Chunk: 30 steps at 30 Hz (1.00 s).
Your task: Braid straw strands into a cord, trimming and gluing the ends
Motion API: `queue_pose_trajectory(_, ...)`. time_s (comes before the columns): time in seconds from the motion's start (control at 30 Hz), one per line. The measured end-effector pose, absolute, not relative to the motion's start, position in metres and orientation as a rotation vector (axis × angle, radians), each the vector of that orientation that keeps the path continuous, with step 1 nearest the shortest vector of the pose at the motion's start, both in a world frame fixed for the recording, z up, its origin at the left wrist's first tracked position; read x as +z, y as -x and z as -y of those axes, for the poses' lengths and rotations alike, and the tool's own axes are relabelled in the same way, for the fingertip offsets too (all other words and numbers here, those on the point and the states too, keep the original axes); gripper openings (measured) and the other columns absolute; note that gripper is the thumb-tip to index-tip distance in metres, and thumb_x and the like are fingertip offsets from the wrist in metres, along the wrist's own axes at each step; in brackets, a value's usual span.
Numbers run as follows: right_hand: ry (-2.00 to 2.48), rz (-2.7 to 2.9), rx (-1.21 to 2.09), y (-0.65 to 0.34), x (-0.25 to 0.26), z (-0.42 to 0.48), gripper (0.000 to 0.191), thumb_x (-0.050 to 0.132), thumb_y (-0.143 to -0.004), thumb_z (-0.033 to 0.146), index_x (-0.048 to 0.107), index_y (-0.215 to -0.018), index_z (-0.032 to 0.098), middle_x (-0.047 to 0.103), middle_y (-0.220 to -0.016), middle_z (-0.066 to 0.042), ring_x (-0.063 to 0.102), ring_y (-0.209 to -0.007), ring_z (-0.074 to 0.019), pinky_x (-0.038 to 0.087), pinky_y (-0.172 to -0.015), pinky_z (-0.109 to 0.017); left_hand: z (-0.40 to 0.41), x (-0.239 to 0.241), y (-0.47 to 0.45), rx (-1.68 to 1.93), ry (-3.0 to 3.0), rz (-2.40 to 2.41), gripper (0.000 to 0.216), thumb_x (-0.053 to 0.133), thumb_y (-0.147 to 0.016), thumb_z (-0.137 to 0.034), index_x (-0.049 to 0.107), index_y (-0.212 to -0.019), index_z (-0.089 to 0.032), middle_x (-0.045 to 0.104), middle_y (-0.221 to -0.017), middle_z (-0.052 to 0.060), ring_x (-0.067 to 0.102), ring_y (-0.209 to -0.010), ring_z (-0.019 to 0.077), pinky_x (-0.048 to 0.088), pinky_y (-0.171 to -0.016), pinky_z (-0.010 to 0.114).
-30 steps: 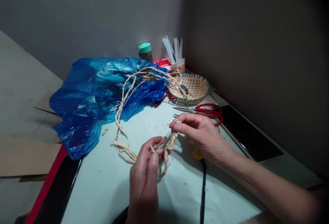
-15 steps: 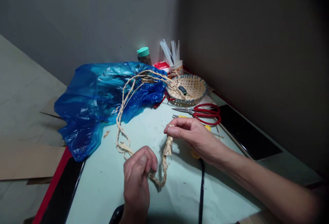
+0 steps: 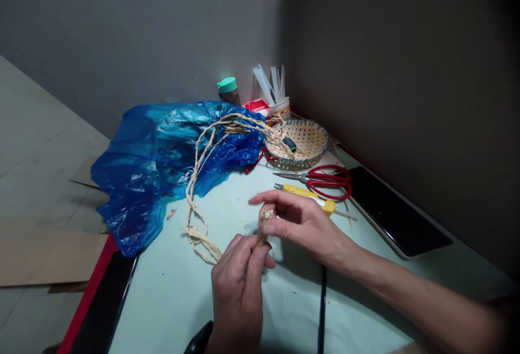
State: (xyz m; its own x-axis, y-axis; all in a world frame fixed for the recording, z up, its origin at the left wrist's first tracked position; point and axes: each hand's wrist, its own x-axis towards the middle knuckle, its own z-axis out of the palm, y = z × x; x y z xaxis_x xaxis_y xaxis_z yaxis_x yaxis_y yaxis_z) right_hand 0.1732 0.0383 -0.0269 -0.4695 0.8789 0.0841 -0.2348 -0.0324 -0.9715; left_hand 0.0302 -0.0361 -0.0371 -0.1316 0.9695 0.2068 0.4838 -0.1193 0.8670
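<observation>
Left hand (image 3: 240, 281) clamping braided straw cord (image 3: 267, 214) over tabletop (image 3: 162, 310), right hand (image 3: 294, 218) grip pinching stubby end, forefinger standing off; cord looking light, dry, pliable, hardly slippery, probably fraying easily; thick plait seeming best hold, loose strands riskier

The left hand (image 3: 241, 283) has moved up, close to the right hand (image 3: 298, 221), and now it pinches the braid (image 3: 268, 214) near its end. Half a second ago the hands were apart and the braid hung in a loop between them; now only a short piece is visible. The right hand has opened its pinch: the index finger is stretched out, away from the thumb. The yellow tool (image 3: 320, 199), mostly covered before, now shows more of its handle.
</observation>
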Motion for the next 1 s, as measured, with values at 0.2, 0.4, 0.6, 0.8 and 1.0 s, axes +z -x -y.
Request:
queue_pose_trajectory(0.2,0.617,1.57,1.645,-0.1739,-0.0239,-0.0371,0.008,0.076,-0.08,0.024,0.074,-0.086,0.018,0.066,-0.084,0.0,0.06,-0.077,-0.012,0.048,-0.071,-0.022,0.0386,-0.0431,-0.0297,1.481,-1.998,-1.549,0.016,0.055,-0.088,-0.007,0.065,-0.083,-0.019,0.063,-0.069,0.0,0.058,-0.066,0.0159,0.043,-0.064,0.029)
queue_pose_trajectory(0.4,0.598,1.495,1.685,-0.1732,-0.0263,-0.0352,0.004,0.079,-0.078,0.021,0.076,-0.079,0.017,0.068,-0.074,0.001,0.062,-0.068,-0.0102,0.048,-0.062,-0.02,0.0382,-0.043,-0.0324,1.559,-2.247,-1.499,0.023,0.057,-0.079,0.006,0.061,-0.077,-0.016,0.06,-0.064,0.002,0.053,-0.059,0.015,0.039,-0.058,0.031)
queue_pose_trajectory(0.6,0.541,1.416,1.802,-0.175,-0.025,-0.0393,0.011,0.079,-0.077,0.017,0.077,-0.088,0.018,0.069,-0.077,0.001,0.062,-0.071,-0.0085,0.049,-0.066,-0.018,0.0392,-0.043,-0.0319,1.535,-2.196,-1.552,0.022,0.055,-0.083,0.002,0.063,-0.085,-0.018,0.064,-0.068,0.002,0.057,-0.063,0.0155,0.043,-0.061,0.03)
queue_pose_trajectory(0.8,0.473,1.25,1.887,-0.1756,-0.0281,-0.0435,0.027,0.078,-0.077,0.01,0.068,-0.099,0.021,0.074,-0.083,0.002,0.067,-0.072,-0.0089,0.054,-0.069,-0.019,0.0408,-0.039,-0.032,1.396,-1.83,-1.618,0.016,0.06,-0.086,-0.023,0.068,-0.101,-0.021,0.074,-0.079,0.001,0.068,-0.07,0.0175,0.052,-0.063,0.025)
queue_pose_trajectory(1.0,0.456,1.275,1.936,-0.1744,-0.0292,-0.0419,0.022,0.079,-0.077,0.013,0.067,-0.094,0.02,0.072,-0.084,0.002,0.066,-0.07,-0.0093,0.054,-0.068,-0.02,0.0418,-0.037,-0.0299,1.459,-1.777,-1.615,0.013,0.058,-0.088,-0.018,0.071,-0.086,-0.021,0.071,-0.069,-0.001,0.065,-0.059,0.0136,0.05,-0.06,0.023)
